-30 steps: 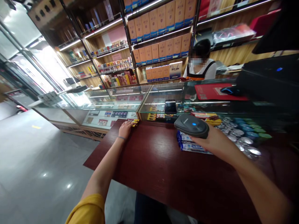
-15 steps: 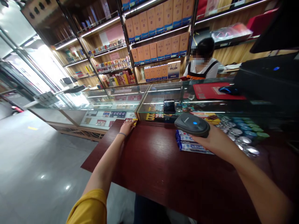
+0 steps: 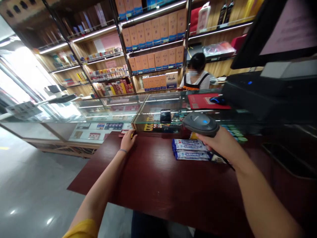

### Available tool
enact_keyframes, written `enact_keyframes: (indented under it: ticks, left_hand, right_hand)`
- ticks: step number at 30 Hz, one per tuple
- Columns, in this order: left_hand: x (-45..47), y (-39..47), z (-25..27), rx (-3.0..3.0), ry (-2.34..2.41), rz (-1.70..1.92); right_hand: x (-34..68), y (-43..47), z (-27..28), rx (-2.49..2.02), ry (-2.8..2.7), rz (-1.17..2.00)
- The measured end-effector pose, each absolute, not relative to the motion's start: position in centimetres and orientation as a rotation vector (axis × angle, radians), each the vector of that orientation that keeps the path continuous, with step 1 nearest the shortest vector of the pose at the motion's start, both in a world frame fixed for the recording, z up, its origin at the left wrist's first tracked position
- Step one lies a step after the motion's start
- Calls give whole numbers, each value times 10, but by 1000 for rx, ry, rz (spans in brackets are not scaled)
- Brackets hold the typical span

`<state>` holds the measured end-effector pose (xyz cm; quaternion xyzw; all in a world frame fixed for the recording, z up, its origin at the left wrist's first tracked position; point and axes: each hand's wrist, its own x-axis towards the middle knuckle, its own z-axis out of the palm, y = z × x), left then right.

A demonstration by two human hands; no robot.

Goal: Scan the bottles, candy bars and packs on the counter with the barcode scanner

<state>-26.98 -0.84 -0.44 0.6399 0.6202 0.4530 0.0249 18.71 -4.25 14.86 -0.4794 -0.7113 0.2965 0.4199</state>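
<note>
My right hand (image 3: 220, 142) is wrapped round a dark grey handheld barcode scanner (image 3: 199, 124), which has a blue light on top. Beneath and left of it, long blue-and-white wrapped packets (image 3: 190, 149) lie side by side on the dark red wooden counter (image 3: 158, 178). At the counter's far left corner, my left hand (image 3: 127, 140) has its fingers closed on a small yellow packet (image 3: 134, 133), mostly hidden. Small red packets (image 3: 123, 133) lie just beyond those fingers. Green-topped cans (image 3: 239, 135) show behind my right wrist.
A glass display case (image 3: 111, 112) runs along the counter's far side, with a phone (image 3: 165, 115) on it. A mouse (image 3: 217, 100) sits on a red sheet (image 3: 195, 101). A monitor (image 3: 292, 29) stands right. Behind the case is a person (image 3: 196, 74) in a dark apron.
The view has turned right, bringing more of the monitor into sight. The scanner now sits farther right of the blue-and-white packets and hides the silver can tops. My left hand remains at the corner.
</note>
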Motion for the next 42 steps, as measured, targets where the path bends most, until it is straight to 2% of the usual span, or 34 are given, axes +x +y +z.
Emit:
enact_keyframes:
  ticks: [8, 14, 17, 20, 24, 26, 28, 34, 42]
  left_hand:
    - [-135, 7, 27, 2147, 1564, 1515]
    - [-14, 23, 58, 1402, 991, 1574]
    - [30, 33, 64, 1241, 852, 1595]
    - [58, 43, 62, 1760, 1061, 1440]
    - [71, 51, 54, 2686, 1500, 785]
    - [72, 51, 52, 2865, 1606, 604]
    - [72, 51, 51, 2938, 1634, 582]
    - [64, 52, 48, 2901, 1455, 878]
    - [1, 14, 46, 2219, 1191, 1899]
  right_hand:
    - [242, -47, 174, -1267, -1662, 779]
    - [276, -49, 178, -1313, -1576, 787]
    - [287, -50, 178, -1289, -1565, 760]
    - [293, -52, 180, -1277, -1562, 741]
    - [296, -53, 181, -1262, -1531, 745]
    - [295, -53, 182, -1251, -1520, 757]
    - [294, -53, 182, -1246, -1503, 779]
    - [289, -51, 181, -1267, -1510, 760]
    - [266, -51, 179, -1264, -1414, 766]
